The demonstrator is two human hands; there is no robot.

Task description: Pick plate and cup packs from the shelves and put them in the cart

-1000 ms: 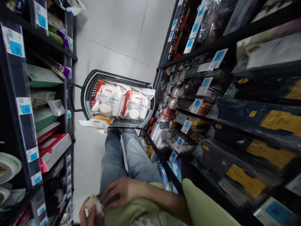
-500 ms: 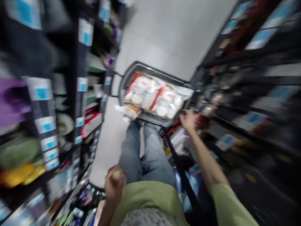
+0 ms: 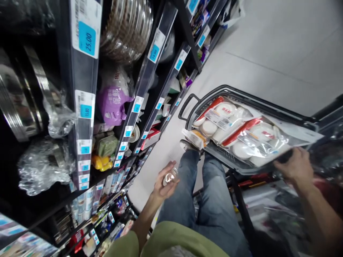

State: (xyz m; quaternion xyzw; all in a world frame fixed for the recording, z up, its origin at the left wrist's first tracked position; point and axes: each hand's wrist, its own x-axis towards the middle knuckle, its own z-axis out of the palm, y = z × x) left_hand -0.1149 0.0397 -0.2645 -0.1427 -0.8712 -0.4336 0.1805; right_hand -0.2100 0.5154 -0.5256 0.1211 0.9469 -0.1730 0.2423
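My left hand (image 3: 164,182) is held out low over the aisle floor, fingers curled around a small clear jar (image 3: 170,177) with a shiny top. My right hand (image 3: 293,167) grips the near rim of a dark shopping basket (image 3: 270,107) on a trolley in front of my knees. The basket holds clear packs of white round items with red strips (image 3: 235,128), and a small orange-and-white packet (image 3: 195,137) hangs over its near left edge.
Black shelves with blue price tags (image 3: 87,37) fill the left side, holding steel bowls (image 3: 128,28), a purple bag (image 3: 112,103), wrapped metalware and small bottles lower down. Grey tiled floor (image 3: 268,50) stretches ahead. More shelving stands at the right edge.
My view has swung to the left shelves. My right hand left the jar, reached forward and took the basket rim. My left hand, alone on the jar, moved up and forward.
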